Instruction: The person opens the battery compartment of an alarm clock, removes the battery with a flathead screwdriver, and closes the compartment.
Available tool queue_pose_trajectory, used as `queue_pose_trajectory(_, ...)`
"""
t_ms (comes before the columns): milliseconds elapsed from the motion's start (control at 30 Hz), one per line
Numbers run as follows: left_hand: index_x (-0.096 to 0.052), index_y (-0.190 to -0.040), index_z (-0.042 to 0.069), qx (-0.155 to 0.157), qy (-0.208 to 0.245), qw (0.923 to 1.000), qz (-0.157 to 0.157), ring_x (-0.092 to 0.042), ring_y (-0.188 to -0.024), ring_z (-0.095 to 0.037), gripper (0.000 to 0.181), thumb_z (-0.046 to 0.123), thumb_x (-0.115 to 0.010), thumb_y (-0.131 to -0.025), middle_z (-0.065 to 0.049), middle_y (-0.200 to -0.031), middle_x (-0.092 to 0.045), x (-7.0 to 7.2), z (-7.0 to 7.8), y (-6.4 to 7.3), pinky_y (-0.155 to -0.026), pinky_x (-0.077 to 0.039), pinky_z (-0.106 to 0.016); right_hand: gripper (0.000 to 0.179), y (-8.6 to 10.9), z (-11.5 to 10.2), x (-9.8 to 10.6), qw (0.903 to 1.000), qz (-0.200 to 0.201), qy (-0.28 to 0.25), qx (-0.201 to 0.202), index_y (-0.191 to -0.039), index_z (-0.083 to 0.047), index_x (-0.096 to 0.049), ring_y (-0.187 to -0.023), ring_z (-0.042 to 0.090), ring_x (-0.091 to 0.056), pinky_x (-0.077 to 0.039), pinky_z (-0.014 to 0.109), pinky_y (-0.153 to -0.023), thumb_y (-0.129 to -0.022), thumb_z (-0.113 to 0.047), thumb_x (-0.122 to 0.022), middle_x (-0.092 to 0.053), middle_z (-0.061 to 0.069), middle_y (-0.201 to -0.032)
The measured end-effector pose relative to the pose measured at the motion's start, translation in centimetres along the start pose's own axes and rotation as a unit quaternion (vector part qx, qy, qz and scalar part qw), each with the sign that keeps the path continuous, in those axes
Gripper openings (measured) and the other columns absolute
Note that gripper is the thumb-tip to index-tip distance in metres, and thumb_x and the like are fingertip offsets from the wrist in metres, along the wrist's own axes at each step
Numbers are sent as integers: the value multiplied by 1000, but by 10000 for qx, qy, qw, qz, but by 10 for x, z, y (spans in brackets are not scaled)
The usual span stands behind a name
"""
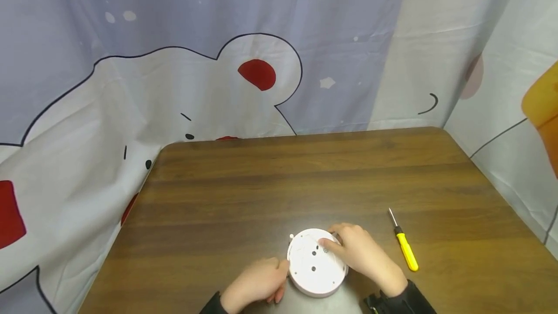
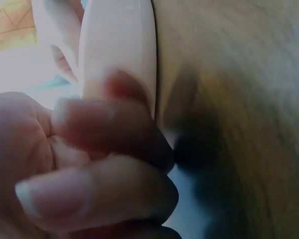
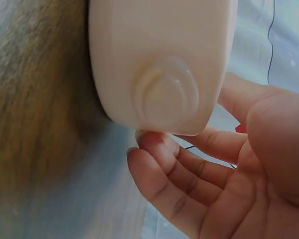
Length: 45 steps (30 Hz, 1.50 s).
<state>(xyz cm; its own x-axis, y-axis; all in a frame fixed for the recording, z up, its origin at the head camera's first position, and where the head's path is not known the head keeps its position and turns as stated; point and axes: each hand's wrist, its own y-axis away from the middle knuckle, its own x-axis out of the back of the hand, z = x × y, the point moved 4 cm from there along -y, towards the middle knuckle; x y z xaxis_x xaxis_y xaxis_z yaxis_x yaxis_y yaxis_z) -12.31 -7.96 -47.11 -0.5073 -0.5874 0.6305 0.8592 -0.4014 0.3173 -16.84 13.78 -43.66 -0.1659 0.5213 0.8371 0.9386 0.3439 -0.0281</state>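
Note:
A white round plastic case (image 1: 317, 265) with small holes in its flat top lies on the wooden table. My right hand (image 1: 364, 256) grips its upper right edge, thumb on the top face and fingers down the far side. In the right wrist view a rounded raised bump shows on the side of the case (image 3: 164, 94), close to the right fingertips (image 3: 159, 149). My left hand (image 1: 263, 280) holds the left rim with curled fingers. In the left wrist view these fingers (image 2: 104, 189) are bent beside the case wall (image 2: 119, 45); the exact contact is blurred.
A screwdriver (image 1: 405, 246) with a yellow handle and black collar lies to the right of the right hand, tip pointing away. The brown wooden table (image 1: 279, 183) has rounded far corners. Printed cloth (image 1: 331, 52) hangs behind it and along its sides.

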Motion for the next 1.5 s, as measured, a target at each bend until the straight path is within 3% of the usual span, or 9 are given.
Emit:
queue_pose_trajectory(167,-62,-50,19,-133,-213,9994,220,-32,-41,-10,57,30,-40,-101,10,-43,-44,17,-2,2,-43,-23,-28,27,-2,-3,-4,10000,71,57,11,-101,-9,-74,-70,12,-53,-45,32,-62,-92,-34,-75,-55,-5,-75)
queue_pose_trajectory(300,-63,-59,16,-364,-232,9968,666,-30,-44,-8,52,28,-40,-105,9,-50,-42,34,2,-3,-44,-23,-26,21,3,-15,-1,9970,639,436,25,-101,-10,-73,-83,19,-61,-52,40,-72,-92,-29,-75,-62,0,-92)
queue_pose_trajectory(400,-70,-77,9,-607,-244,9942,856,-31,-46,-7,45,31,-44,-106,10,-54,-40,39,6,-10,-45,-26,-25,14,9,-32,2,9922,1017,710,145,-87,-14,-70,-71,14,-56,-49,33,-62,-92,-25,-75,-58,-2,-83)
queue_pose_trajectory(533,-74,-90,8,-829,-335,9916,932,-31,-47,-5,40,37,-49,-105,11,-55,-36,36,9,-20,-46,-26,-24,35,15,-52,-5,9925,722,928,334,-65,-20,-55,-53,5,-41,-36,25,-47,-91,-29,-75,-45,-11,-61)
queue_pose_trajectory(700,-56,-65,19,-932,-281,9904,981,-30,-46,-4,43,42,-55,-102,12,-52,-34,27,7,-30,-46,-23,-23,48,21,-53,-21,9910,352,1277,168,-57,-22,-44,-49,8,-38,-32,29,-44,-89,-42,-74,-38,-12,-53)
queue_pose_trajectory(933,-52,-61,19,-990,133,9914,844,-30,-46,-3,46,41,-57,-102,12,-52,-33,16,5,-29,-45,-24,-22,48,27,-50,-29,9877,293,1512,-263,-57,-20,-46,-50,18,-46,-37,38,-45,-89,-45,-71,-45,-5,-55)
queue_pose_trajectory(1033,-51,-62,19,-1029,296,9913,770,-30,-46,-2,46,41,-56,-102,13,-52,-33,12,5,-28,-45,-25,-21,43,29,-52,-34,9849,405,1664,-252,-60,-17,-49,-51,22,-52,-41,42,-46,-89,-41,-69,-50,-1,-56)
queue_pose_trajectory(1267,-46,-61,19,-1042,445,9908,745,-28,-46,-2,49,43,-54,-103,13,-52,-32,8,5,-24,-45,-24,-21,34,34,-59,-45,9706,1119,2047,595,-58,-17,-49,-47,15,-47,-40,36,-44,-84,-26,-69,-47,-6,-53)
queue_pose_trajectory(1500,-50,-63,20,-1021,489,9908,742,-34,-46,-2,47,44,-53,-103,13,-52,-37,3,6,-20,-45,-27,-22,34,38,-59,-44,9732,1106,1880,729,-59,-16,-49,-47,19,-47,-40,38,-46,-82,-27,-70,-48,-4,-54)
